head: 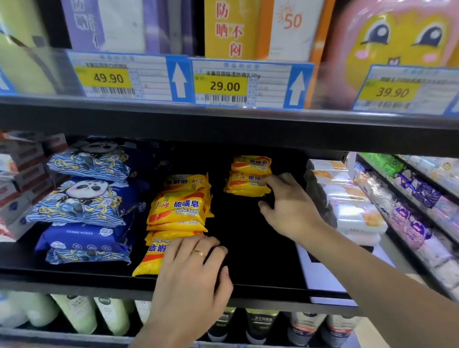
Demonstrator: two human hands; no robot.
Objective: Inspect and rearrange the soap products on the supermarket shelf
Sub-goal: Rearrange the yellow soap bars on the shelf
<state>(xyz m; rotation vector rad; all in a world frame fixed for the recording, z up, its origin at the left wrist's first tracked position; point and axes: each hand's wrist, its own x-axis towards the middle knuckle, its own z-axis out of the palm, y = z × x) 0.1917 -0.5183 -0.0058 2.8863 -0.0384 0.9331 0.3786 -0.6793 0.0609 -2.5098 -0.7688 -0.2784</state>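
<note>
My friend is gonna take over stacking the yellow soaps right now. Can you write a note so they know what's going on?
Left hand: fingers rest on the front yellow soap packet, at the shelf's front edge.
Right hand: reaches to the small back stack of yellow soaps, fingertips on it, thumb spread; it looks like no full grip yet.
Main yellow pile sits left of a bare patch of black shelf, beside the blue panda packets.
Done: most yellow soaps are grouped.
Left: probably bring the back stack forward and straighten the front packet.
</note>
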